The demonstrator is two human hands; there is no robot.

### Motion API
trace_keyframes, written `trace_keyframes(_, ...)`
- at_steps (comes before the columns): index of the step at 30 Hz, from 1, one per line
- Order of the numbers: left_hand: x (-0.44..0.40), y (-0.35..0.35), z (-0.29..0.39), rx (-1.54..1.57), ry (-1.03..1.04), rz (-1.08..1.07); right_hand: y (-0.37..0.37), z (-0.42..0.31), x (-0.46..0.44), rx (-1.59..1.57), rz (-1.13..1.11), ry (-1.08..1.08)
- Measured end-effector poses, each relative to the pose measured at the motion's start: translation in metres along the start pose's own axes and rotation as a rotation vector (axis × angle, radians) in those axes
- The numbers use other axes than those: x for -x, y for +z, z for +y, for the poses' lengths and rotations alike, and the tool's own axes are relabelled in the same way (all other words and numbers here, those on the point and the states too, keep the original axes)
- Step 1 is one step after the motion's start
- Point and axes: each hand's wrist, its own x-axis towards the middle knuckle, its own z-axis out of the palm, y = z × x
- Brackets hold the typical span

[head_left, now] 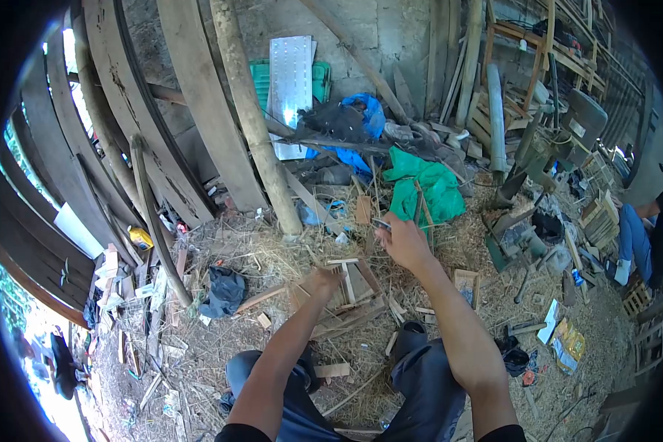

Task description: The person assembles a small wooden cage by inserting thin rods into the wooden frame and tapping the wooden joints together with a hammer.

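Note:
My left hand (326, 283) is closed at the left part of a small wooden assembly (361, 295) on the ground between my feet. What its fingers pinch is hidden. A pale T-shaped pair of strips (348, 282) lies on top of this assembly, right beside those fingers. Raised above and to the right, my right hand (407, 243) is closed around a tool with a grey metal part (380, 223). The fist covers most of it, so its kind is unclear.
Wood scraps and straw cover the ground. A black bag (223, 292) lies left, a green plastic sheet (423, 188) ahead, and a small wooden box (465, 286) right. A bamboo pole (254, 118) leans against the wall. Another person (637, 232) sits at far right.

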Motion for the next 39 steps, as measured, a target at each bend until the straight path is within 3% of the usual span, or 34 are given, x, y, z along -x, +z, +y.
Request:
trace_keyframes(2,0.003,-0.002,0.001,-0.053,0.109,0.067,0.005,0.001,-0.001,-0.088,0.005,0.013)
trace_keyframes(4,0.048,-0.046,0.033,0.361,0.04,-0.151,0.004,-0.001,-0.003,-0.171,0.022,0.015)
trace_keyframes(5,0.042,-0.041,0.033,0.363,0.05,-0.143,0.002,-0.002,-0.002,-0.179,-0.028,0.016)
trace_keyframes(7,0.033,-0.028,0.028,0.835,-0.107,-0.305,-0.005,-0.009,0.002,-0.187,-0.072,0.012)
trace_keyframes(11,0.06,-0.065,0.045,0.642,0.095,-0.468,-0.022,-0.024,0.006,-0.224,0.063,-0.052)
trace_keyframes(14,0.093,-0.102,0.073,0.854,0.202,-0.446,-0.02,-0.024,0.009,-0.361,0.134,-0.098)
trace_keyframes(18,0.108,-0.149,0.094,1.123,0.163,-0.515,-0.029,-0.032,0.011,-0.484,0.154,-0.133)
trace_keyframes(19,0.117,-0.165,0.099,1.2,0.168,-0.524,-0.027,-0.037,0.01,-0.735,0.133,-0.123)
trace_keyframes(20,0.126,-0.176,0.102,1.205,0.171,-0.518,-0.027,-0.038,0.01,-0.734,0.13,-0.131)
trace_keyframes(23,0.147,-0.203,0.101,1.113,0.553,-0.38,-0.058,-0.077,0.025,-0.857,0.125,-0.102)
trace_keyframes(24,0.156,-0.214,0.103,1.116,0.551,-0.379,-0.063,-0.086,0.029,-0.959,0.101,-0.095)
trace_keyframes(26,0.179,-0.233,0.104,0.902,0.819,-0.203,-0.072,-0.103,0.042,-1.042,0.058,-0.065)
trace_keyframes(27,0.192,-0.24,0.109,0.962,0.867,-0.134,-0.078,-0.115,0.049,-1.053,0.074,-0.108)
trace_keyframes(30,0.207,-0.253,0.105,0.878,0.907,-0.008,-0.084,-0.131,0.061,-1.025,0.094,-0.162)
trace_keyframes(34,0.217,-0.262,0.101,0.98,0.872,-0.02,-0.09,-0.139,0.07,-1.087,0.171,-0.16)
trace_keyframes(39,0.221,-0.269,0.1,1.063,0.83,-0.172,-0.098,-0.141,0.077,-1.146,0.192,-0.211)
